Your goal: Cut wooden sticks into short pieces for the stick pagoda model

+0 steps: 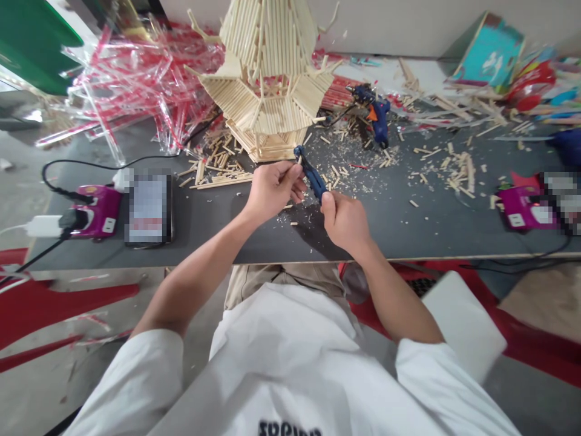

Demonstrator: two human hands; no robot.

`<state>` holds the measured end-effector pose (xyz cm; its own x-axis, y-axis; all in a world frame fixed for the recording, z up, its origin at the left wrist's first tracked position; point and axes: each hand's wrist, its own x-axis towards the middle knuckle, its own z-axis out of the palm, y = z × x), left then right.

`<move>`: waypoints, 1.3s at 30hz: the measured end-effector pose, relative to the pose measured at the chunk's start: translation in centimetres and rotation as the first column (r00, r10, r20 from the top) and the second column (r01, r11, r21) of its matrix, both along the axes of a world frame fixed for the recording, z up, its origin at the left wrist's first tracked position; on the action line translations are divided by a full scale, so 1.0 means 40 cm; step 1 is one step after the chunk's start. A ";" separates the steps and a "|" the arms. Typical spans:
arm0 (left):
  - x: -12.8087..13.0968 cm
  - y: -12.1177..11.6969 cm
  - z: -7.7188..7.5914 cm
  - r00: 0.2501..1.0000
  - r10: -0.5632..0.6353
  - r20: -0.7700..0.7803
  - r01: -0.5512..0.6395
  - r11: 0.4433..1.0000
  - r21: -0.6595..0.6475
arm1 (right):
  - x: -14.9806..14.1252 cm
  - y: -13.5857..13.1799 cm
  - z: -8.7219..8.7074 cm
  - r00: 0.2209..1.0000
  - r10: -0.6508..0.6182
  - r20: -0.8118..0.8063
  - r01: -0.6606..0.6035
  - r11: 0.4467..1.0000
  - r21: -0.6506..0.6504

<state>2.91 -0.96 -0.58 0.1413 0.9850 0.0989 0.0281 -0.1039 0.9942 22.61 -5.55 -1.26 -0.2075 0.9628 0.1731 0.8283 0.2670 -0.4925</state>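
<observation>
My right hand [347, 221] is wrapped round the handles of a blue cutter, like a pair of nippers [313, 177], its head pointing away from me and to the left. At that head, my left hand [271, 189] pinches a short wooden stick [299, 160] between thumb and fingers; most of the stick is hidden. Just beyond both hands stands a pagoda-like model [279, 115] built of thin wooden sticks, with tiered, sloping roofs. Loose sticks [222, 180] lie left of my left hand, and small cut bits [334, 175] are scattered right of the cutter.
A blue glue gun [380, 120] lies behind on the right. Crumpled red-and-clear wrappers [149, 85] pile up at the back left. A phone [149, 209] and a purple power strip [100, 212] with cords sit on the left; another purple power strip [526, 208] is at the right.
</observation>
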 end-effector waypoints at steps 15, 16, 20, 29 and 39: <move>-0.008 0.000 -0.010 0.993 -0.032 -0.116 0.039 0.998 0.057 | -0.027 -0.034 0.026 0.944 -0.177 0.280 0.183 0.983 0.006; -0.011 -0.002 -0.009 0.992 -0.040 -0.121 0.048 0.997 0.058 | -0.019 -0.027 0.027 0.940 -0.195 0.280 0.200 0.980 0.009; -0.019 -0.012 0.001 0.985 -0.144 -0.099 0.146 0.989 0.008 | 0.063 0.024 0.036 0.854 -0.438 0.281 0.435 0.897 0.076; -0.007 -0.026 0.023 0.944 -0.313 0.104 0.316 0.949 -0.010 | 0.190 0.027 -0.008 0.802 -0.468 0.372 0.429 0.884 0.187; -0.002 -0.031 0.008 0.962 -0.238 -0.134 0.255 0.959 0.123 | 0.124 0.028 0.007 0.991 -0.133 -0.018 0.132 0.949 0.285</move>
<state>2.83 -2.20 -0.25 0.3965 0.8961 0.1995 0.0988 -0.2577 0.9611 27.58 -4.44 -0.98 -0.0816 0.8922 0.4443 0.8663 0.2839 -0.4110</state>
